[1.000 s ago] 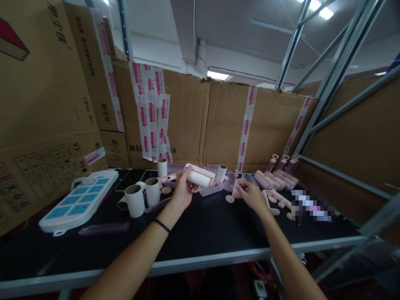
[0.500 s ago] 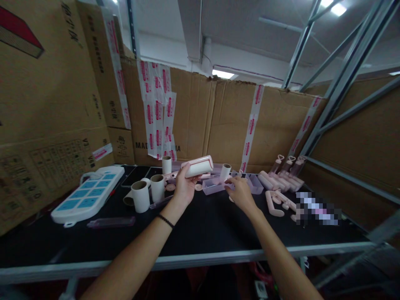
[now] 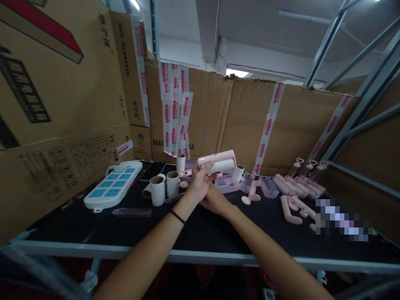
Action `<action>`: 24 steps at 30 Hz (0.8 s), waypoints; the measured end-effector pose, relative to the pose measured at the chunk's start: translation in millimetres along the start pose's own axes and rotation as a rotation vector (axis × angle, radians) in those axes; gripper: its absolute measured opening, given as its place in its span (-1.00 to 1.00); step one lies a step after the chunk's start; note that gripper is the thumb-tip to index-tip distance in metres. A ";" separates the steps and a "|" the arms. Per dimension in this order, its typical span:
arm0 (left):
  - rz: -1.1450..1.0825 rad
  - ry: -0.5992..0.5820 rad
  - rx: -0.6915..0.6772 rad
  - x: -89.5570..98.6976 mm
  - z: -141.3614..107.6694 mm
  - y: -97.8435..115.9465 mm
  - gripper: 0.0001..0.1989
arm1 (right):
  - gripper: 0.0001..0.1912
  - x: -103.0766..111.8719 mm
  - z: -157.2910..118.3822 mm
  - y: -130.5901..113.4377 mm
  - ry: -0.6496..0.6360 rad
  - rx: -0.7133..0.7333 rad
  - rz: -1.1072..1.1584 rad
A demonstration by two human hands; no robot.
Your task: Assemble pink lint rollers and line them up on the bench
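Observation:
My left hand (image 3: 199, 183) is closed around a lint roller (image 3: 222, 166), which has a pink half-shell along its top and a white roll beneath. The roller is held raised over the black table, lying nearly level. Close against the left hand and just below it is my right hand (image 3: 216, 201). Its fingers are hidden behind the left wrist and palm, so what they hold does not show. Right of the hands, a pink handle piece (image 3: 254, 192) and a pink disc (image 3: 246, 200) lie on the table. Lilac clear trays (image 3: 226, 186) rest behind them.
White paper rolls (image 3: 157, 192) stand left of the hands, by a power strip (image 3: 113, 187) and a lilac clear piece (image 3: 133, 213). Pink cylinders (image 3: 296, 185) with heart-topped clear parts and pink handles (image 3: 290, 212) lie right. Cardboard walls (image 3: 212, 112) enclose the table; its metal edge (image 3: 218, 257) runs in front.
My right hand has left the lilac tray area and come in beside the left hand. The roller has turned, its pink shell now on top. The view has shifted left.

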State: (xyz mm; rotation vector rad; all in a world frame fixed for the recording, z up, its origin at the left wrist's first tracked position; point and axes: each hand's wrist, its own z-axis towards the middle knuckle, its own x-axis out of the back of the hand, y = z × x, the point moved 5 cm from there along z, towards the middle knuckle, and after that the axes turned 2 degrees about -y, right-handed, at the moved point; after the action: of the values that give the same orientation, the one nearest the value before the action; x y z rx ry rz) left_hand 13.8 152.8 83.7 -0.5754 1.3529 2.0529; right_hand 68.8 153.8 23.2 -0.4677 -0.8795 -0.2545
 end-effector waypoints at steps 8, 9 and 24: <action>-0.103 0.081 0.052 10.0 5.1 -6.8 -0.57 | -0.65 -9.1 6.3 -11.6 -0.011 -0.007 0.140; -0.120 0.103 0.061 12.2 6.4 -6.6 -0.58 | -0.65 -2.0 0.6 -13.0 0.004 -0.016 0.158; 0.057 0.011 0.064 -0.7 3.4 3.0 -0.49 | -0.67 151.1 -111.0 -2.4 0.783 -0.488 0.588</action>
State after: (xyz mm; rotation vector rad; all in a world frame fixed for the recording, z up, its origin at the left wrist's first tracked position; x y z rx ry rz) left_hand 12.1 154.9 87.4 -0.5266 1.4518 2.0462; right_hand 236.3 93.5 82.2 -0.9690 0.1161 -0.0859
